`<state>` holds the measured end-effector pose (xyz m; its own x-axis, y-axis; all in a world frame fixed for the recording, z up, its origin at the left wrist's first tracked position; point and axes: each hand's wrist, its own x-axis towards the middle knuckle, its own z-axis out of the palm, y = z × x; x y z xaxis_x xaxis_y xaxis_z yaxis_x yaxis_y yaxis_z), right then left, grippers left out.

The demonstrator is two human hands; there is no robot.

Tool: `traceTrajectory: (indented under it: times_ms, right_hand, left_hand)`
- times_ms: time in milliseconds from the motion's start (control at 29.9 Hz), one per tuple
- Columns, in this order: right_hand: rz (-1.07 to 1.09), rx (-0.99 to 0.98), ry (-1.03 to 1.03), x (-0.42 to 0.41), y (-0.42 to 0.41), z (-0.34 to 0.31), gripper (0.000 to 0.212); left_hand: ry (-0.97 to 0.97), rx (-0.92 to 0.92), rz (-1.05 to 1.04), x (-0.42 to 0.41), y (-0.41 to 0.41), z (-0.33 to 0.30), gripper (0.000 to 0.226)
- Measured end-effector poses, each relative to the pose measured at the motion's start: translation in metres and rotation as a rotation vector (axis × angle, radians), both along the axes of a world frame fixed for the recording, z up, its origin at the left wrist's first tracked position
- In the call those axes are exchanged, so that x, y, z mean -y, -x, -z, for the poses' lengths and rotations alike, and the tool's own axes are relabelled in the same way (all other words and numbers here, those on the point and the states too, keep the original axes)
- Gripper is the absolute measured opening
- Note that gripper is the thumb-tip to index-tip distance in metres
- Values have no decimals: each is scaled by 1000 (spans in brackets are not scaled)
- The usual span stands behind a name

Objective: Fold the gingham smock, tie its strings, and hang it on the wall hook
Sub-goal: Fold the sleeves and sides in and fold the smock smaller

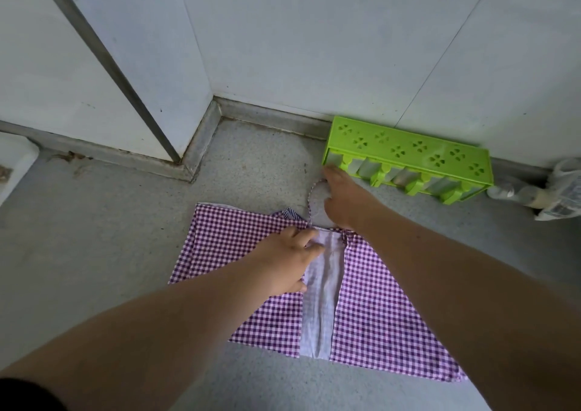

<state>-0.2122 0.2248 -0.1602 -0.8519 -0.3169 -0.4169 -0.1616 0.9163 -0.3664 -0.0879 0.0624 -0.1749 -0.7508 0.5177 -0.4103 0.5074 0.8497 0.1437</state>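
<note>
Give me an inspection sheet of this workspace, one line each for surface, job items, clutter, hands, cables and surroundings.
Surface: grey speckled floor, stained near the baseboard.
Job's things: purple gingham smock lies flat, both sides folded inward, pale inner strip showing down the middle; its string loops beyond the top edge, untied.
Clutter: green plastic rack against the wall; clear plastic packaging at far right.
Hands: left hand presses flat on the smock's left flap; right hand reaches over the string, its grip unclear.
Cables: nothing seen.
Surroundings: white tiled wall, a corner with a metal strip; no wall hook seen.
</note>
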Motion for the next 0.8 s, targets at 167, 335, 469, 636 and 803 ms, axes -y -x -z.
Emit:
traceTrajectory:
  times_ms: [167,335,469,636,803]
  right_hand:
    - [-51,-165,70,-25,-34,-6,47]
    - [11,-293,-65,-77,-76,0,21]
    - [-30,-170,-85,-100,-101,9,33]
    - [-78,-98,-33,-100,-108,13,50]
    - [-73,-94,-89,-113,-117,17,65]
  left_hand:
    - [104,46,-7,-19,13,-5,126]
    - [125,91,-25,-29,17,-17,128]
    - [125,103,-13,-32,13,-23,121]
    - [134,-30,223,-43,2,-31,96]
    - [246,73,155,-59,-5,-35,103]
